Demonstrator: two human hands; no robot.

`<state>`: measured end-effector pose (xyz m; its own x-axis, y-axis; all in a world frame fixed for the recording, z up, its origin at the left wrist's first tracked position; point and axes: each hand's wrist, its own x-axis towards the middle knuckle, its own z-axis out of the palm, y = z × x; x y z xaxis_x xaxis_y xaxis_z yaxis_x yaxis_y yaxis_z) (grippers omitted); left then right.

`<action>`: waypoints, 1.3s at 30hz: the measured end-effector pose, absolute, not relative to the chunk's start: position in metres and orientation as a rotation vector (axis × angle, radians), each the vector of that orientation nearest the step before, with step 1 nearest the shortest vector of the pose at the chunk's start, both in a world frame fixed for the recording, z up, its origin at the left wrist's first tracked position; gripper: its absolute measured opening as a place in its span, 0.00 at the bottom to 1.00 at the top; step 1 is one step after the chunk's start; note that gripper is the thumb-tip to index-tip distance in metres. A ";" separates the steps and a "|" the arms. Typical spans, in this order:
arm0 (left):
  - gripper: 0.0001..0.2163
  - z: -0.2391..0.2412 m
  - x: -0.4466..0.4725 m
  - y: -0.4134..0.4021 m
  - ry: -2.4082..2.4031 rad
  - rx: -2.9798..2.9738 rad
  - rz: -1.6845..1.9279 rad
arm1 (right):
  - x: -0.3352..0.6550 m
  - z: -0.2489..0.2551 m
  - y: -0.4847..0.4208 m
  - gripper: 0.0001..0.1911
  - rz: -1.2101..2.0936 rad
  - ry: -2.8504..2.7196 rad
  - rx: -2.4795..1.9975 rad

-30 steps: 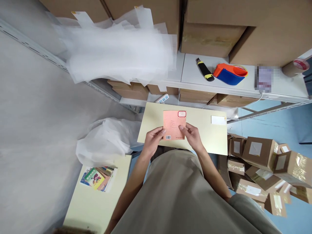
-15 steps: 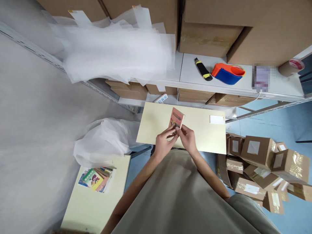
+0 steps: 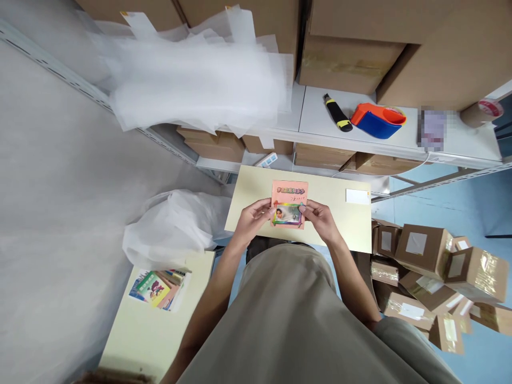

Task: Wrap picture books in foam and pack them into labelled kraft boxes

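Observation:
A small pink book (image 3: 289, 198) with a rainbow-framed picture on its cover is held up over the cream tabletop (image 3: 344, 229), its front turned to me. My left hand (image 3: 253, 217) grips its left edge, thumb on the cover and fingers behind. On the opposite edge my right hand (image 3: 320, 217) pinches it the same way. To the right on the tabletop lies a white label slip (image 3: 357, 196).
Above the tabletop, a shelf (image 3: 310, 114) bears translucent plastic bags (image 3: 200, 80), a box cutter (image 3: 338, 113), a tape dispenser (image 3: 378, 121) and a tape roll (image 3: 482, 113). Taped cartons (image 3: 424, 248) pile up at right. Several books (image 3: 156, 289) lie on a lower-left table (image 3: 136, 341).
The pink book has turned from a slant to face me squarely. My hands have moved apart from close together at its lower end to its two side edges.

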<state>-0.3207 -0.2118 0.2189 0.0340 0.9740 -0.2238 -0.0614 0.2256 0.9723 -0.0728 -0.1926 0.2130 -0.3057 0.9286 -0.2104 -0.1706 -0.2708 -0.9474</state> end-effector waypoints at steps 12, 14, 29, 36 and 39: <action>0.15 0.219 -0.331 -0.227 1.338 1.221 1.173 | -0.078 0.207 -0.194 0.19 1.396 -1.445 -1.056; 0.12 0.219 -0.331 -0.228 1.318 1.320 1.258 | -0.077 0.209 -0.194 0.17 1.331 -1.504 -1.000; 0.26 0.222 -0.326 -0.245 1.377 1.144 1.236 | -0.077 0.211 -0.202 0.32 1.451 -1.398 -1.093; 0.23 0.226 -0.327 -0.253 1.449 1.146 1.240 | -0.080 0.214 -0.198 0.24 1.521 -1.357 -1.033; 0.24 0.222 -0.329 -0.254 1.445 1.152 1.243 | -0.078 0.216 -0.194 0.25 1.547 -1.388 -1.061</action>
